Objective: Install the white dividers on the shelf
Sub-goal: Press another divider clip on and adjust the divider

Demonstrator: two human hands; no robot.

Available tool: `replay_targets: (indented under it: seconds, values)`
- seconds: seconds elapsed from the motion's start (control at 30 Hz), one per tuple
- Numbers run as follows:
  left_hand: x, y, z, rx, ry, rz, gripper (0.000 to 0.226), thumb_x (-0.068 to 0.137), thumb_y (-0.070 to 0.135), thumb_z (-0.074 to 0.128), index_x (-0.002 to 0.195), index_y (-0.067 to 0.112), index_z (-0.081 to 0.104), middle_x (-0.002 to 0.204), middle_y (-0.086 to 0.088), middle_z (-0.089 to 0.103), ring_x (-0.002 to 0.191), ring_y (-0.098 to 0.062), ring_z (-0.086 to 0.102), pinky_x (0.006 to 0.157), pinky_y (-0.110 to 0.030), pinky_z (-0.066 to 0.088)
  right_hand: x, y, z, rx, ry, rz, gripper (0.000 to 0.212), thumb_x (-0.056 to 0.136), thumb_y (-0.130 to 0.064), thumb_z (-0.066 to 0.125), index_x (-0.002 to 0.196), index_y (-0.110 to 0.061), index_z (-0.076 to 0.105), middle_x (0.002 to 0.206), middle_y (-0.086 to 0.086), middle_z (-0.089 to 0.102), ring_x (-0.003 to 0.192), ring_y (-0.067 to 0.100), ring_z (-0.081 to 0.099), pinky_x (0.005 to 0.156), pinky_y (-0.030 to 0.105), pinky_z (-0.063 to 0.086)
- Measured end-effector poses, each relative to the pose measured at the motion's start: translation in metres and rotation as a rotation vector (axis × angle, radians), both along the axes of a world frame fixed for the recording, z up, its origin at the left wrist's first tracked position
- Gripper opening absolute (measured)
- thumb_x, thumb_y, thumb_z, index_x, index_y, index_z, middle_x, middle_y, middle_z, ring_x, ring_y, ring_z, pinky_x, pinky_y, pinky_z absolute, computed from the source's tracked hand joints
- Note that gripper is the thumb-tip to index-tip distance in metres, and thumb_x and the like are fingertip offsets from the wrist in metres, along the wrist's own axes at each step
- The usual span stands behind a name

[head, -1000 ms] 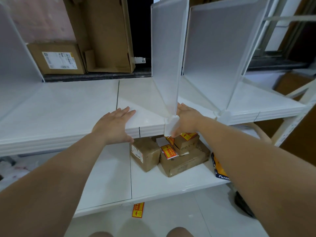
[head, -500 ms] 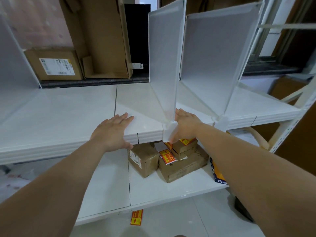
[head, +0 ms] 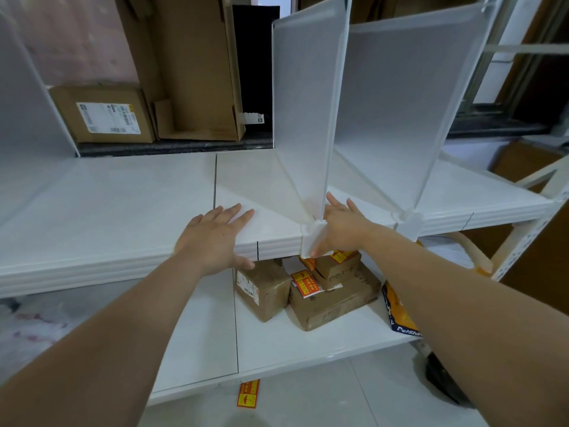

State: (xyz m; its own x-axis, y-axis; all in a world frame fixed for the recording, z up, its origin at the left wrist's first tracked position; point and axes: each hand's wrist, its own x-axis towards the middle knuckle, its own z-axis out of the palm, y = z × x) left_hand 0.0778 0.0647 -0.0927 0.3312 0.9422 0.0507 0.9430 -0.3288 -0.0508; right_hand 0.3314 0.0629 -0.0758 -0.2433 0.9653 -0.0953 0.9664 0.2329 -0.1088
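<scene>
Divider (head: 304, 103) – white, translucent, upright; rt hand (head: 341, 229) at base

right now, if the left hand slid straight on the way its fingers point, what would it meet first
The left hand would likely meet the near white divider low down; depth is unclear.

The white shelf (head: 123, 211) carries three upright dividers, translucent white mesh panels in white frames, running front to back. The middle divider (head: 303, 103) stands near the shelf's centre seam, and its white clip (head: 309, 241) hooks over the shelf's front edge. The right divider (head: 400, 112) stands nearer the shelf's right end, clipped likewise. The left divider (head: 24, 103) stands at the shelf's left end and is cut off by the frame.
</scene>
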Motion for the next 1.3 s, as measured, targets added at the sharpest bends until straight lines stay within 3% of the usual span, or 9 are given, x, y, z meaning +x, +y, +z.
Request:
replay_targets:
  seconds: [0.2,0.67,0.83,0.93,1.0,1.1,1.2,1.3]
  values:
    - [-0.001,0.004,-0.002,-0.003,-0.023,-0.014,0.104,0.069,0.075,0.057,0.149,0.043,-0.003,0.160,0.013,-0.001,0.149,-0.019,0.005,0.120,-0.042,0.014,-0.047,0.005,-0.004,0.037,-0.009,0.112,0.112,0.070,-0.057,0.072,0.153,-0.025,0.005,0.162,-0.004,0.000,0.148,0.017,-0.015,0.119,0.046,-0.009]
    - [0.000,-0.002,0.002,-0.005,-0.041,-0.001,0.104,0.070,0.074,0.058,0.149,0.041,0.001,0.160,0.012,0.002,0.149,-0.018,0.006,0.119,-0.041,0.014,-0.046,0.004,-0.004,0.043,-0.028,0.100,0.111,0.072,-0.062,0.069,0.153,-0.025,0.003,0.162,-0.004,0.003,0.149,0.014,-0.002,0.121,0.043,0.000]
    - [-0.002,-0.001,0.002,0.016,-0.034,-0.010,0.104,0.068,0.075,0.059,0.149,0.041,0.003,0.160,0.012,0.005,0.148,-0.018,0.009,0.119,-0.041,0.017,-0.039,0.011,-0.002,0.025,-0.043,0.187,0.112,0.068,-0.047,0.078,0.153,-0.026,0.008,0.161,-0.002,0.008,0.149,0.018,0.004,0.120,0.043,0.004]
    - [-0.003,0.000,0.002,0.015,-0.032,-0.017,0.104,0.067,0.075,0.058,0.149,0.041,0.004,0.160,0.011,0.006,0.148,-0.018,0.010,0.119,-0.041,0.018,-0.025,0.012,-0.007,0.083,-0.136,0.253,0.106,0.074,-0.044,0.074,0.153,-0.021,0.008,0.162,0.001,0.005,0.149,0.016,0.003,0.120,0.033,0.006]
    - [-0.003,-0.001,0.001,0.022,-0.035,-0.012,0.104,0.067,0.076,0.058,0.149,0.041,0.004,0.160,0.012,0.006,0.148,-0.018,0.010,0.119,-0.041,0.018,-0.017,0.008,-0.018,0.237,-0.133,0.261,0.094,0.081,-0.045,0.067,0.153,-0.021,0.012,0.161,0.001,0.011,0.149,0.016,0.011,0.119,0.029,0.012]
    - [-0.003,-0.002,0.001,0.026,-0.042,-0.005,0.104,0.067,0.076,0.058,0.149,0.041,0.005,0.160,0.012,0.007,0.148,-0.017,0.011,0.119,-0.040,0.017,-0.013,-0.003,-0.028,0.395,-0.174,0.274,0.077,0.085,-0.044,0.064,0.147,-0.017,0.027,0.158,0.006,0.024,0.144,0.022,0.028,0.115,0.032,0.026]
    - [-0.002,-0.004,0.000,0.034,-0.043,0.001,0.103,0.067,0.076,0.058,0.149,0.041,0.006,0.160,0.012,0.007,0.148,-0.017,0.011,0.119,-0.040,0.017,-0.013,-0.004,-0.032,0.533,-0.245,0.340,0.077,0.067,-0.042,0.081,0.125,-0.007,0.047,0.131,0.019,0.058,0.120,0.035,0.058,0.098,0.044,0.048]
    - [-0.001,-0.003,0.000,0.028,-0.033,0.003,0.101,0.069,0.075,0.056,0.149,0.043,0.004,0.160,0.011,0.006,0.148,-0.019,0.009,0.120,-0.041,0.016,-0.011,0.002,-0.037,0.563,-0.244,0.363,0.077,0.058,-0.043,0.086,0.115,-0.004,0.050,0.117,0.022,0.066,0.106,0.038,0.066,0.086,0.052,0.054]
